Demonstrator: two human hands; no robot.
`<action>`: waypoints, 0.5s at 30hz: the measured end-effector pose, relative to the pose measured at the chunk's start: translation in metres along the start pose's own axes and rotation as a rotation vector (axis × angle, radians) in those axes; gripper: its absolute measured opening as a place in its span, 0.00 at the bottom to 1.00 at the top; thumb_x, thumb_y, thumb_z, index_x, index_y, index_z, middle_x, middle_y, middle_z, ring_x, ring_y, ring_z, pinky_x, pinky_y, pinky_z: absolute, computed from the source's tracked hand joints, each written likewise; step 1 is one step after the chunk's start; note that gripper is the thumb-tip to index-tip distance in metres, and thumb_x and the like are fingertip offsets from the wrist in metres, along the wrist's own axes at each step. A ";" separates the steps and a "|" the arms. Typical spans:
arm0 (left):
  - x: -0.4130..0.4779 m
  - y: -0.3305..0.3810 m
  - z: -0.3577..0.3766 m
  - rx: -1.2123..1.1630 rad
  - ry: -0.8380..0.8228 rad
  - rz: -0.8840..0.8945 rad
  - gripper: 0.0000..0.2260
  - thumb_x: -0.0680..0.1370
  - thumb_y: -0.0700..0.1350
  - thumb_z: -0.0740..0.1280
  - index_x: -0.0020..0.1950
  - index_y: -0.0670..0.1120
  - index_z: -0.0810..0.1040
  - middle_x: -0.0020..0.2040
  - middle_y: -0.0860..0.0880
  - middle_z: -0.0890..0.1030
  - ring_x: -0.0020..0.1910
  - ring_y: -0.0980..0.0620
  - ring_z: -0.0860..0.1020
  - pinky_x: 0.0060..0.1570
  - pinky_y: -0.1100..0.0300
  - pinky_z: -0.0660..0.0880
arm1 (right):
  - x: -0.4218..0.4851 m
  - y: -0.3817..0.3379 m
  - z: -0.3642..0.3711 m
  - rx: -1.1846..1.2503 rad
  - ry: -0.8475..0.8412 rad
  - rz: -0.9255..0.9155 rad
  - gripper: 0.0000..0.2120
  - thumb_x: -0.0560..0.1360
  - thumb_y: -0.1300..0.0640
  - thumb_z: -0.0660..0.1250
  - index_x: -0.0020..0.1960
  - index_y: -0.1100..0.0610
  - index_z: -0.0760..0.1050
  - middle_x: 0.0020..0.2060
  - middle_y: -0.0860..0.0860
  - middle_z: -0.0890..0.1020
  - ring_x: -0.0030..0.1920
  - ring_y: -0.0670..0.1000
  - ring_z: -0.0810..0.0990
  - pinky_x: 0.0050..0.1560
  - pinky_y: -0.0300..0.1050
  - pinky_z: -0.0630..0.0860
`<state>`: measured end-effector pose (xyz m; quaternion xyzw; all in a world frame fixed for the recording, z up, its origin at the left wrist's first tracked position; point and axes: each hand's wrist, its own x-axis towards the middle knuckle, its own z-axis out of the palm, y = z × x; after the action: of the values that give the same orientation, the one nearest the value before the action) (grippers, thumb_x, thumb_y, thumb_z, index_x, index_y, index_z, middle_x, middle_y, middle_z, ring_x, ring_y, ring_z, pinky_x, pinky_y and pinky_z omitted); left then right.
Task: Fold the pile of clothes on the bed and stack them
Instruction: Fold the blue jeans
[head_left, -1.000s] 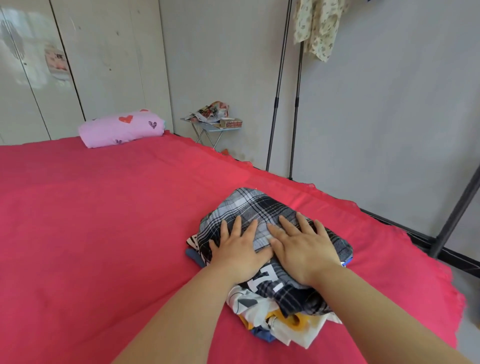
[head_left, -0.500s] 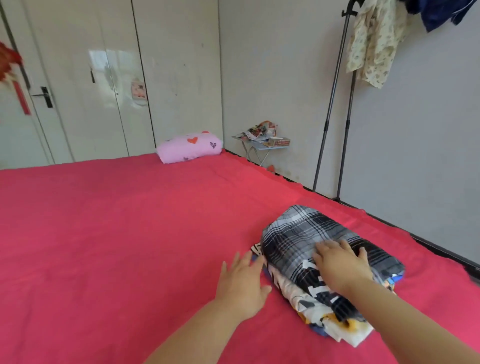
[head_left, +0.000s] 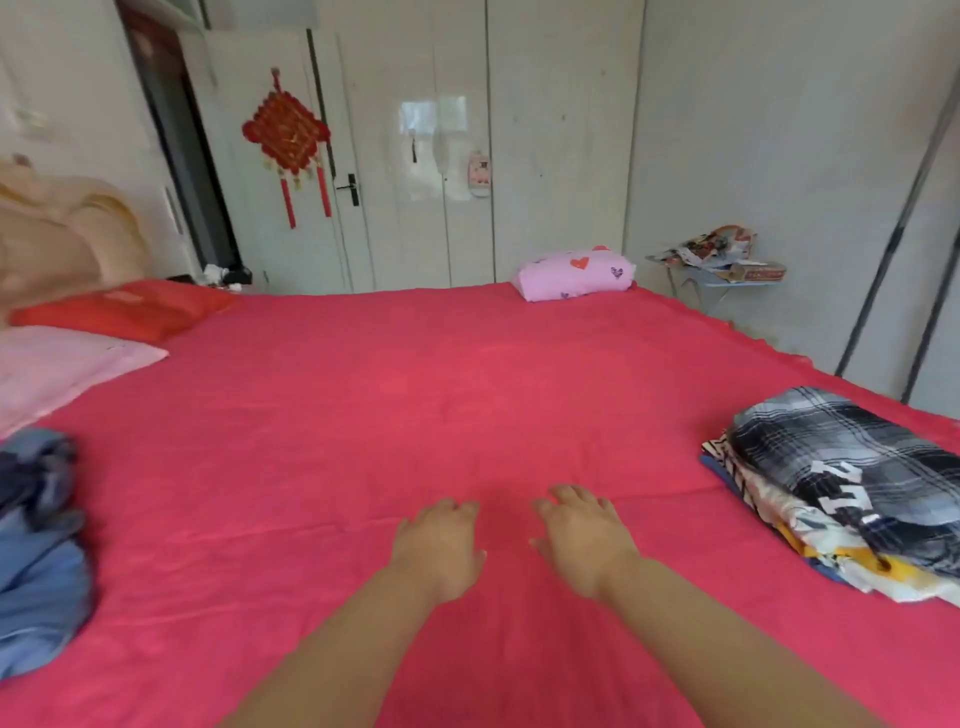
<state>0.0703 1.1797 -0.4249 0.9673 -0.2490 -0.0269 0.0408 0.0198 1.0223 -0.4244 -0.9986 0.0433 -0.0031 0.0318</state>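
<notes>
Both hands out over the bed (head_left: 363, 415), palms down, holding nothing. Left hand (head_left: 439, 551) and right hand (head_left: 584, 540) side by side near the bed's middle, fingers loosely bent and relaxed; whether they touch the sheet, cannot tell. Folded stack (head_left: 852, 493) at right edge of bed, plaid piece on top, well apart from the hands. Unfolded blue pile (head_left: 36, 551) at far left edge, blurred. Pink pillow (head_left: 574, 273) at far side, red pillow (head_left: 124, 306) far left.
</notes>
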 end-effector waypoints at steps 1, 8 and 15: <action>-0.018 -0.022 -0.003 -0.011 -0.006 -0.049 0.25 0.77 0.52 0.62 0.73 0.48 0.61 0.68 0.45 0.69 0.67 0.43 0.68 0.65 0.49 0.68 | -0.002 -0.024 -0.001 -0.004 0.001 -0.050 0.22 0.79 0.49 0.57 0.71 0.53 0.62 0.70 0.55 0.64 0.72 0.56 0.60 0.70 0.54 0.60; -0.118 -0.177 -0.016 -0.044 0.018 -0.349 0.22 0.76 0.48 0.64 0.68 0.44 0.67 0.65 0.41 0.71 0.64 0.39 0.71 0.61 0.46 0.69 | -0.002 -0.165 0.008 -0.057 -0.011 -0.319 0.24 0.78 0.44 0.55 0.73 0.47 0.59 0.71 0.50 0.63 0.72 0.52 0.62 0.71 0.47 0.62; -0.170 -0.316 -0.013 -0.023 0.058 -0.617 0.20 0.76 0.42 0.60 0.68 0.46 0.66 0.65 0.44 0.69 0.66 0.42 0.67 0.63 0.45 0.65 | 0.020 -0.273 0.031 -0.100 -0.073 -0.479 0.24 0.79 0.45 0.55 0.73 0.47 0.59 0.72 0.49 0.62 0.73 0.51 0.60 0.73 0.45 0.58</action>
<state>0.0742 1.5382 -0.4358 0.9970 0.0580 -0.0131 0.0488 0.0638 1.2935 -0.4383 -0.9801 -0.1957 0.0277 -0.0177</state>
